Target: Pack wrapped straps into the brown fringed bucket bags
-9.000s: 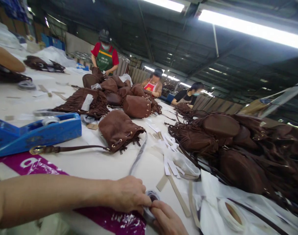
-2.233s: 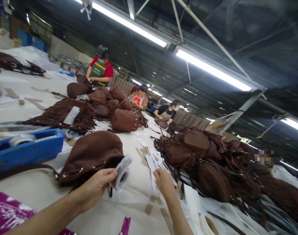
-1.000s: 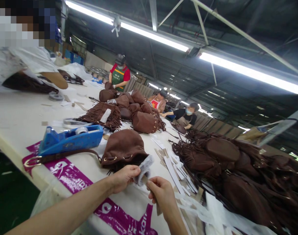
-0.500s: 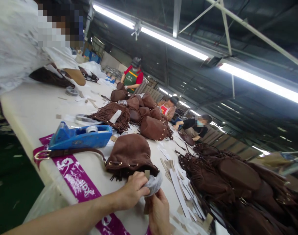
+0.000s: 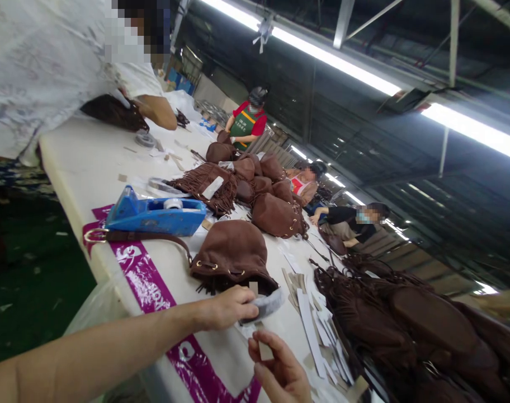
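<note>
A brown drawstring bag [image 5: 232, 249] with gold eyelets lies on the table, its mouth towards me. A strap wrapped in whitish film [image 5: 268, 304] curves out by that mouth. My left hand [image 5: 225, 308] is closed on the near end of this wrapped strap. A small beige card [image 5: 253, 288] stands beside my left fingertips. Just below and apart from the strap, my right hand [image 5: 280, 366] pinches another small beige card piece [image 5: 265, 351] between thumb and fingers. A brown belt-like strap with a gold buckle [image 5: 96, 235] runs left from the bag.
Left of the bag is a blue tape dispenser [image 5: 156, 215] by purple printed film [image 5: 143, 277]. Paper strips [image 5: 308, 327] lie to the right, beside a heap of brown bags [image 5: 423, 313]. More bags [image 5: 275, 215] are piled behind. Co-workers [image 5: 250, 120] stand around the table [image 5: 70, 162].
My right hand has come away from the wrapped strap, moving down and towards me with a small card piece. My left hand stays at the strap. The view has shifted slightly.
</note>
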Available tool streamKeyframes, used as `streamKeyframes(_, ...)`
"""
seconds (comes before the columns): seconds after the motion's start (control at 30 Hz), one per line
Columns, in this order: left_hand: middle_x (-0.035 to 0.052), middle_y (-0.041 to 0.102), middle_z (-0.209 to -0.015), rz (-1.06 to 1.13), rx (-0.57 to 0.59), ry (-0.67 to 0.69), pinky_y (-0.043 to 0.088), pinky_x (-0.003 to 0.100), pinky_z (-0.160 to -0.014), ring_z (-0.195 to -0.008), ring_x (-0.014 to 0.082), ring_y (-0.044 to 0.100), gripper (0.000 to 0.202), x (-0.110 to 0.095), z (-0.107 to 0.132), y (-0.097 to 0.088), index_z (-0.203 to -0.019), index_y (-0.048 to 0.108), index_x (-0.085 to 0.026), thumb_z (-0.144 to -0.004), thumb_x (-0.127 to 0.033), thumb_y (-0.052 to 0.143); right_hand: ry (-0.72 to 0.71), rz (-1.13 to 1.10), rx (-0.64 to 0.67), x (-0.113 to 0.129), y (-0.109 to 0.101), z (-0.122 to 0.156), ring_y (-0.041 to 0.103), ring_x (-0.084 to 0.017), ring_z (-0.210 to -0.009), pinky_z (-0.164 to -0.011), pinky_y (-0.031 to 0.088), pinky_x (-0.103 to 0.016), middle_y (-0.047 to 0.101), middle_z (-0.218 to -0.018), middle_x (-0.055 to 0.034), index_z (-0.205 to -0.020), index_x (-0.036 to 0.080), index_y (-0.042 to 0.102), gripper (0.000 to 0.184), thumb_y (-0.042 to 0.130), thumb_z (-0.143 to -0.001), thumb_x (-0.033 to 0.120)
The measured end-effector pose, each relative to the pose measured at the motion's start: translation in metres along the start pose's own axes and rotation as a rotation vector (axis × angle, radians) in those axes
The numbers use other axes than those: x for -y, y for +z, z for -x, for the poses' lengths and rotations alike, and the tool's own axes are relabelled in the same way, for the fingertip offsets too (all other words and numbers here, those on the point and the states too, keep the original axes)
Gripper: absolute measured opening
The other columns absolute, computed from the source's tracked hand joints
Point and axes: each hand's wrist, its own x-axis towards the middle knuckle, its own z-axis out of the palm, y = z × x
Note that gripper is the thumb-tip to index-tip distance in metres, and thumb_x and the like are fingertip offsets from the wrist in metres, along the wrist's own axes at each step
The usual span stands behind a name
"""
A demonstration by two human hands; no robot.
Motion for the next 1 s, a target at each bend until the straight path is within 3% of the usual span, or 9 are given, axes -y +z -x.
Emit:
streamKeyframes(0.1,-0.0002,0.051,-0.082,-0.156,0.020,0.025,0.035,0.028,-0.076,-0.084,0.0166,0.047,0.018,-0.004,0.004,-0.004,-0.069,0.046,-0.017,-0.082,-0.027,0.050,-0.220,0.180,-0.004,-0.001,-0.002,-0.006,0.070,-0.023,-0.089,-0.082,0.056,-0.033,0.072,-0.100,-0.0075,-0.104,0.026,0.070,0.028,0.069,-0.081,0.041)
streamKeyframes(0.2,0.0019,0.053,-0.088,-0.374,0.041,0.035,0.033,0.033,-0.084,-0.095,0.0205,0.047,0.018,-0.007,0.009,-0.003,-0.074,0.048,-0.017,-0.087,-0.029,0.049,-0.492,0.522,0.035,0.007,-0.004,-0.019,0.067,-0.019,-0.082,-0.073,0.054,-0.026,0.069,-0.090,-0.0064,-0.097,0.026,0.074,0.019,0.057,-0.090,0.033)
streamKeyframes(0.27,0.0029,0.054,-0.090,-0.473,0.044,0.062,0.032,0.035,-0.085,-0.097,0.0221,0.047,0.018,-0.008,0.012,0.000,-0.075,0.048,-0.017,-0.089,-0.028,0.048,-0.623,0.752,0.016,0.018,-0.005,-0.030,0.064,-0.020,-0.084,-0.074,0.053,-0.029,0.067,-0.097,-0.0083,-0.090,0.027,0.075,0.018,0.058,-0.089,0.031)
streamKeyframes(0.33,0.0038,0.054,-0.092,-0.523,0.037,0.102,0.032,0.037,-0.085,-0.098,0.0231,0.046,0.016,-0.009,0.014,0.001,-0.077,0.049,-0.017,-0.089,-0.027,0.049,-0.690,0.886,0.026,0.030,-0.005,-0.042,0.061,-0.026,-0.101,-0.087,0.050,-0.038,0.064,-0.117,-0.0092,-0.082,0.028,0.075,0.013,0.062,-0.085,0.029)
streamKeyframes(0.43,0.0051,0.055,-0.096,-0.579,0.045,0.188,0.031,0.039,-0.083,-0.099,0.0244,0.046,0.011,-0.008,0.015,0.000,-0.077,0.047,-0.017,-0.086,-0.021,0.053,-0.613,0.857,0.225,0.046,-0.004,-0.058,0.047,-0.033,-0.126,-0.102,0.040,-0.049,0.053,-0.139,-0.0051,-0.073,0.027,0.073,0.010,0.066,-0.081,0.025)
streamKeyframes(0.57,0.0052,0.057,-0.092,-0.632,0.084,0.272,0.030,0.040,-0.078,-0.096,0.0243,0.046,0.011,-0.004,0.015,-0.003,-0.077,0.046,-0.018,-0.084,-0.017,0.055,-0.382,0.706,0.463,0.050,-0.001,-0.071,0.061,-0.028,-0.110,-0.093,0.049,-0.037,0.064,-0.125,-0.0079,-0.075,0.026,0.073,0.010,0.066,-0.079,0.020)
streamKeyframes(0.7,0.0062,0.058,-0.089,-0.686,0.092,0.283,0.029,0.039,-0.075,-0.095,0.0243,0.047,0.016,0.001,0.013,-0.003,-0.074,0.046,-0.018,-0.083,-0.018,0.058,-0.297,0.586,0.395,0.035,-0.006,-0.073,0.065,-0.025,-0.100,-0.088,0.050,-0.032,0.068,-0.109,-0.0080,-0.070,0.025,0.073,0.009,0.069,-0.075,0.020)
streamKeyframes(0.83,0.0072,0.059,-0.087,-0.749,0.156,0.262,0.029,0.038,-0.074,-0.096,0.0258,0.047,0.025,0.004,0.011,0.000,-0.069,0.043,-0.017,-0.082,-0.021,0.063,-0.182,0.525,0.419,0.020,-0.016,-0.069,0.062,-0.026,-0.105,-0.093,0.046,-0.032,0.068,-0.110,-0.0078,-0.073,0.024,0.072,0.010,0.065,-0.080,0.025)
streamKeyframes(1.0,0.0068,0.060,-0.083,-0.793,0.150,0.312,0.030,0.038,-0.075,-0.100,0.0262,0.047,0.027,0.007,0.011,0.004,-0.066,0.042,-0.017,-0.078,-0.016,0.066,-0.221,0.500,0.351,0.003,-0.014,-0.062,0.064,-0.024,-0.095,-0.084,0.049,-0.030,0.070,-0.101,-0.0076,-0.073,0.023,0.071,0.015,0.061,-0.083,0.028)
